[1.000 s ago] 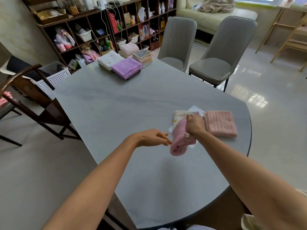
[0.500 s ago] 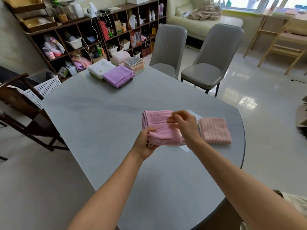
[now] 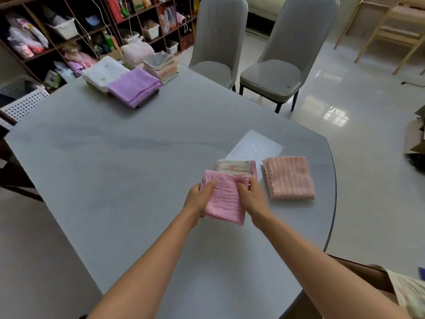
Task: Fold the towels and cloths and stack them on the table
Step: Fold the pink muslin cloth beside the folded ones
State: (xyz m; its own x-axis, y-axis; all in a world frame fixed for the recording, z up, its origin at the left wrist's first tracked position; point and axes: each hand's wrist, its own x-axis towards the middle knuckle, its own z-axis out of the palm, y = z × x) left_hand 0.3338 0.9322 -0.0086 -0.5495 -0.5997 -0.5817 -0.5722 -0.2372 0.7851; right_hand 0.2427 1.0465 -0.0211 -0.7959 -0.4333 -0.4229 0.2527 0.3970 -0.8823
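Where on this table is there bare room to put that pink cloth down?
The table is bare across its middle and left, between the far stacks led by the purple cloth and both hands. The near edge under the arms is bare too. It is crowded on the right: the pink cloth, the patterned cloth and the ribbed towel lie close together.

two grey chairs (image 3: 271, 56), cluttered shelf unit (image 3: 96, 26), white basket (image 3: 21, 101)

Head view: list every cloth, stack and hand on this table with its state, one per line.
Pink ribbed cloth: folded, held at both sides.
Left hand: grip on cloth's left edge.
Right hand: grip on cloth's right edge.
Patterned white cloth: folded, lying flat.
Salmon striped towel: folded, lying flat.
Purple fringed cloth: folded, topping a far stack.
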